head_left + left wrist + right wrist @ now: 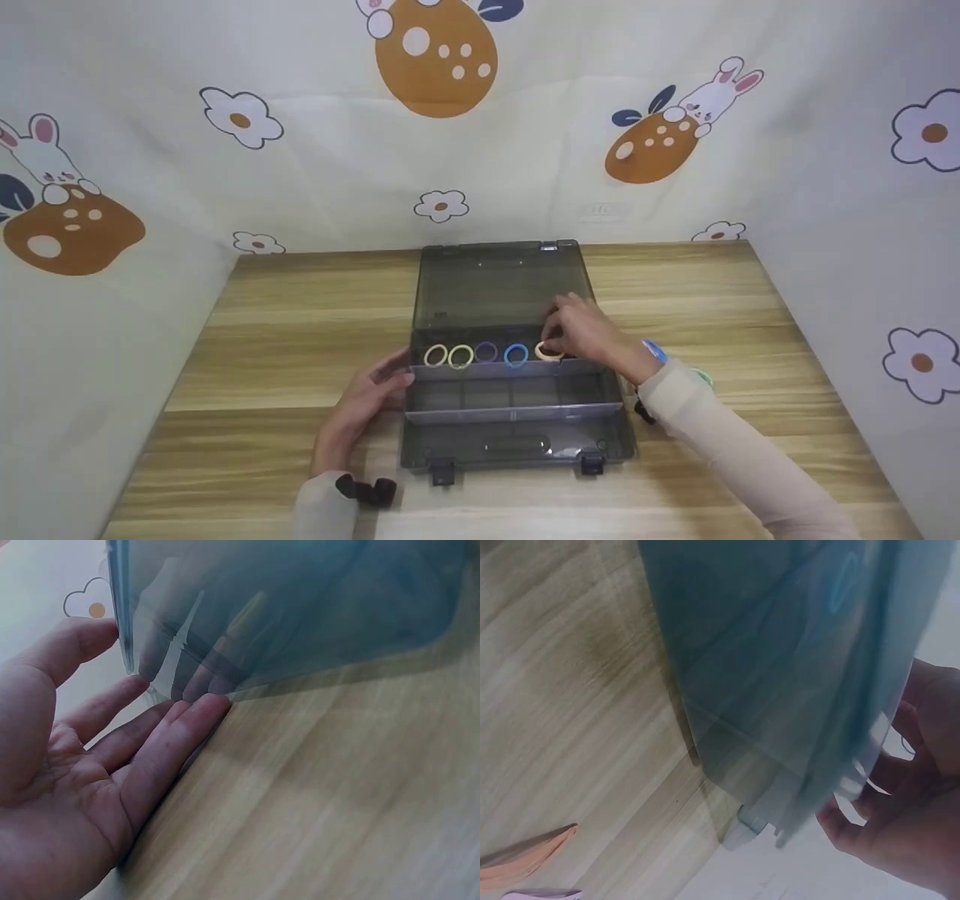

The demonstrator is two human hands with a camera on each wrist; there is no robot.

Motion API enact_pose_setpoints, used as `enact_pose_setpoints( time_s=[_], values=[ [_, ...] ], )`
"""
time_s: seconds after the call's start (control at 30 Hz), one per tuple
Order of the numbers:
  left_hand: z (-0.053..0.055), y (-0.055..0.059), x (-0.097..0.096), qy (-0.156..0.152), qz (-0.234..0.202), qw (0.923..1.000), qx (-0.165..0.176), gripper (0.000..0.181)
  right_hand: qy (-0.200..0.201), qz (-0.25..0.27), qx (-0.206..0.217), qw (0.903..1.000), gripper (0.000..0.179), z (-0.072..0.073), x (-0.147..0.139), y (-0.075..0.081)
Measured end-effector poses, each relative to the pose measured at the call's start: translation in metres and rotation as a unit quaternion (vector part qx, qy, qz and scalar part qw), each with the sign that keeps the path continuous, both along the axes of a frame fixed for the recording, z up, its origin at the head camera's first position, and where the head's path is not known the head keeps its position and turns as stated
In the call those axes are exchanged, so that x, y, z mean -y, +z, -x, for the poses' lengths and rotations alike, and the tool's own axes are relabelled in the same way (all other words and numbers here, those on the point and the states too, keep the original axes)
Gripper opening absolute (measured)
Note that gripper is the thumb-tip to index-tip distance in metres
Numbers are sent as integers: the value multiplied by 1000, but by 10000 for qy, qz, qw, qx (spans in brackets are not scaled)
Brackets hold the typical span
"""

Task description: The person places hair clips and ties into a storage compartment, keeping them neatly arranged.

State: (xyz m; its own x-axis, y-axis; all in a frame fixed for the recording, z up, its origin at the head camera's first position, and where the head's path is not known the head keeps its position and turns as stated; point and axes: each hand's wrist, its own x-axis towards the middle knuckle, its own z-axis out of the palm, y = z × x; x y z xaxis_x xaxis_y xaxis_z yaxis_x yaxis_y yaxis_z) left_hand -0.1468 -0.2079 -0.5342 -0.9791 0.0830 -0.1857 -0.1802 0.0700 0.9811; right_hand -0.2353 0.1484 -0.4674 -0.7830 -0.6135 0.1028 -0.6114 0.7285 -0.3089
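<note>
A dark see-through plastic box [517, 442] lies on the table with its lid [499, 289] swung back. A row of thin rings stands in its rear compartment: cream [435, 355], yellow [460, 357], purple [486, 352] and blue [516, 355]. At the right end of that row, my right hand [589, 330] pinches a pale orange ring [550, 352] between fingertips and thumb. My left hand [97, 765] rests against the box's left side, its fingers nearly straight along the wall. In the right wrist view the box wall partly hides the right fingertips.
Right of the box, a blue ring [655, 350] and a green ring [703, 376] lie on the wooden table [285, 337], partly behind the right forearm. An orange band [529, 859] and a lilac band [544, 894] show in the right wrist view. A printed cloth [337, 180] hangs behind.
</note>
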Motion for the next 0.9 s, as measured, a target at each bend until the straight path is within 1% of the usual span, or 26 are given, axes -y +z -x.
enact_pose_setpoints(
  time_s=[0.2,0.37,0.47,0.6,0.8,0.9],
  values=[
    [1,-2,1,-6,-37,10000,-9,56,-1,-79,2,10000,9,0,0,-4],
    [1,-2,0,-20,-70,10000,3,56,7,133,89,9999,12,1,-5,0],
    [1,-2,0,-7,-9,10000,-19,56,11,397,185,9990,14,2,-11,4],
    [0,-2,1,40,3,10000,7,56,7,875,395,9954,14,1,-20,10],
    [0,-1,1,17,16,10000,23,57,-52,1698,742,9827,13,-8,-36,17],
    [-1,0,0,-5,41,10000,-18,57,-173,2001,868,9758,13,-15,-43,20]
  ],
)
